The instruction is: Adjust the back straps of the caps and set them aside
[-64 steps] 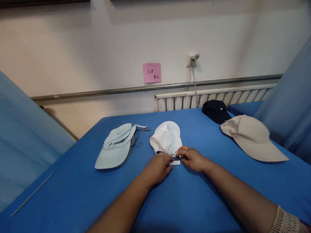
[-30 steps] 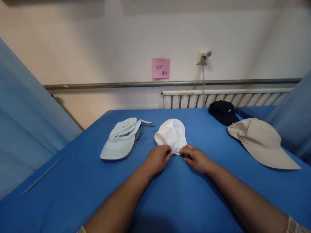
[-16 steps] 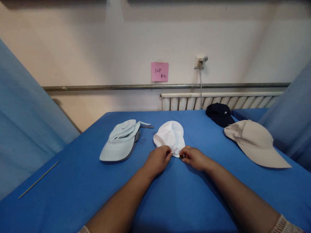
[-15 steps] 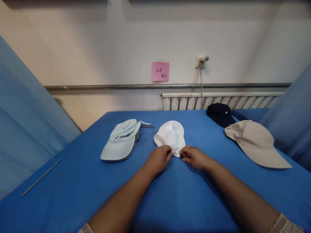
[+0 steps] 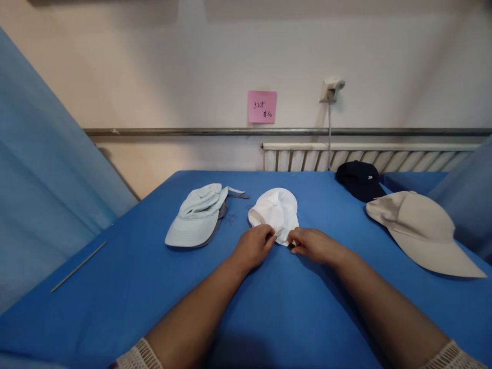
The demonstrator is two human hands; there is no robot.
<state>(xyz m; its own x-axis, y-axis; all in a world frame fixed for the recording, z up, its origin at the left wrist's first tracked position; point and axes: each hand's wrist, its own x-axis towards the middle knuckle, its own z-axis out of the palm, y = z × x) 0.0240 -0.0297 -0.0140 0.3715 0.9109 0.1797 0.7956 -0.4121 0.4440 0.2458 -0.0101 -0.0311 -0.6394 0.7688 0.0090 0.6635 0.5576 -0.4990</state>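
Note:
A white cap lies in the middle of the blue-covered table, its brim pointing away from me. My left hand pinches the strap at the cap's near left edge. At the near right edge, the fingers of my right hand are closed on the strap's other end, where a small dark buckle-like piece shows. Fingertips hide part of the strap, so I cannot tell whether its two ends are joined.
Left of the white cap lie stacked caps, a pale blue cap over a grey one. A beige cap and a navy cap lie at the right. A thin stick rests far left. Behind the table are a radiator and a rail.
The view has shifted slightly, so everything sits a little further right. Both hands keep their grip at the cap's near edge, with barely any finger movement.

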